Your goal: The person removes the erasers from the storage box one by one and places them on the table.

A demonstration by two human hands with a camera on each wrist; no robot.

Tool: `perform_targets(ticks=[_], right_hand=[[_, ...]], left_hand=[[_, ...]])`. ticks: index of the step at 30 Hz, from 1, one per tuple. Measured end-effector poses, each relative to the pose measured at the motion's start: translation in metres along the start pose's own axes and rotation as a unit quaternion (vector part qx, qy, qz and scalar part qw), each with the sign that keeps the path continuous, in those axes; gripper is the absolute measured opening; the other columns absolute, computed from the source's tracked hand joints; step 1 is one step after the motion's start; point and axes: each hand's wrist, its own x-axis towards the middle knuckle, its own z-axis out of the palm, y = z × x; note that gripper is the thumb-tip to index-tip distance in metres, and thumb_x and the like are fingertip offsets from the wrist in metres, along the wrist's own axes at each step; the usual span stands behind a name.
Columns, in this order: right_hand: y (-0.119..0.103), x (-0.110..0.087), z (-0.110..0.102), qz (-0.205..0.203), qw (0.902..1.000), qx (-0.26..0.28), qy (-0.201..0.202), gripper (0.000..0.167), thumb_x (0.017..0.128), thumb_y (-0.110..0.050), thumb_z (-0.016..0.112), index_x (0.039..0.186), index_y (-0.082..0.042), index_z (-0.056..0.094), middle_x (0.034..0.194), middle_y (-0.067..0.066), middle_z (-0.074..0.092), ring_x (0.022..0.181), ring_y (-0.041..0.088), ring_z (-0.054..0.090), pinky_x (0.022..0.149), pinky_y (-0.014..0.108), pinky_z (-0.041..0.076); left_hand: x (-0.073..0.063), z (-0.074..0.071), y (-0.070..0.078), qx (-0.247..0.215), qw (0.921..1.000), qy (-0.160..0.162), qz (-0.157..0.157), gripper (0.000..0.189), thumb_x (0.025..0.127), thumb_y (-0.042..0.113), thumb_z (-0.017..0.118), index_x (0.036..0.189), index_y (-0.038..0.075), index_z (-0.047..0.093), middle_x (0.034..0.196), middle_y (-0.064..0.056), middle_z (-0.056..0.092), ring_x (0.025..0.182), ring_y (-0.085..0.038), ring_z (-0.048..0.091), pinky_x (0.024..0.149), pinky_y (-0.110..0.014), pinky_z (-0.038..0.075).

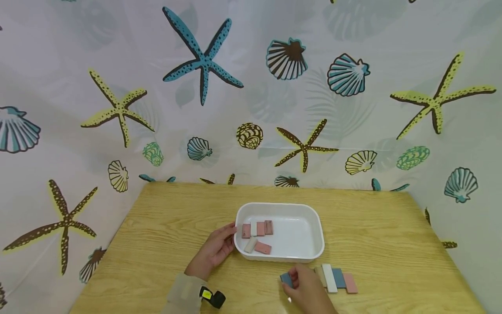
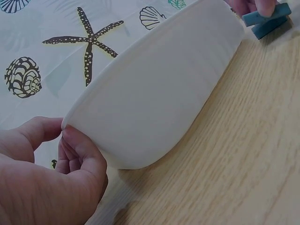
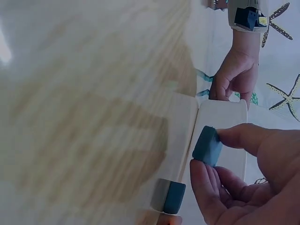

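My left hand (image 1: pixel 215 249) pinches the left rim of a white plastic tray (image 1: pixel 298 255) between thumb and fingers; the left wrist view shows this grip on the tray (image 2: pixel 150 89) up close. Inside the tray, on its left side, lie several small flat blocks, among them a pink block (image 1: pixel 262 247) and a beige block (image 1: pixel 250 245). My right hand (image 1: pixel 307 290) pinches a blue block (image 3: pixel 207 145) by its ends, in front of the tray. Just right of that hand, a white block (image 1: pixel 330 278), another blue block (image 1: pixel 339 278) and a pink block (image 1: pixel 350 283) lie side by side.
The wooden table (image 1: pixel 176 213) extends around the tray. A light cloth (image 1: pixel 243 100) printed with starfish and shells hangs behind the table and along its sides. A tan block (image 1: pixel 320 276) is partly hidden by the right hand.
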Motion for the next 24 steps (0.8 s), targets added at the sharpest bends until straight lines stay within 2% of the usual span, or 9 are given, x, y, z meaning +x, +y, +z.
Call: perform_targets(ticks=[7, 13, 20, 24], right_hand=[[-0.001, 0.004, 0.001, 0.002, 0.9988, -0.048, 0.004, 0.024, 0.076, -0.017, 0.076, 0.086, -0.008, 0.056, 0.074, -0.005, 0.052, 0.066, 0.006, 0.049, 0.056, 0.022, 0.043], [-0.004, 0.007, 0.003, -0.016, 0.9942, -0.105, 0.018, 0.025, 0.075, -0.018, 0.076, 0.081, -0.010, 0.054, 0.071, -0.005, 0.048, 0.063, 0.008, 0.045, 0.055, 0.025, 0.040], [-0.008, 0.009, 0.008, -0.011, 0.9842, -0.174, 0.029, 0.030, 0.073, -0.019, 0.077, 0.082, -0.003, 0.054, 0.074, 0.003, 0.052, 0.067, 0.021, 0.055, 0.060, 0.036, 0.047], [-0.013, 0.010, 0.010, -0.001, 0.9805, -0.195, 0.025, 0.031, 0.074, -0.016, 0.076, 0.081, 0.001, 0.052, 0.072, 0.008, 0.051, 0.066, 0.025, 0.056, 0.059, 0.038, 0.047]], left_hand=[[0.000, 0.000, 0.000, -0.007, 1.0000, 0.005, 0.001, 0.047, 0.093, 0.004, 0.054, 0.135, -0.008, 0.036, 0.113, -0.012, 0.055, 0.089, -0.012, 0.056, 0.079, -0.024, 0.048], [0.001, -0.001, 0.000, -0.006, 1.0000, 0.002, 0.001, 0.048, 0.092, 0.003, 0.054, 0.135, -0.008, 0.036, 0.116, -0.014, 0.054, 0.090, -0.012, 0.055, 0.079, -0.023, 0.048], [0.001, -0.001, 0.000, -0.006, 1.0000, -0.003, 0.000, 0.049, 0.093, 0.004, 0.054, 0.137, -0.008, 0.034, 0.120, -0.015, 0.053, 0.094, -0.014, 0.055, 0.082, -0.026, 0.048], [0.001, -0.001, -0.002, -0.011, 0.9999, -0.001, -0.002, 0.049, 0.093, 0.004, 0.053, 0.136, -0.007, 0.034, 0.116, -0.014, 0.054, 0.093, -0.014, 0.054, 0.081, -0.026, 0.048]])
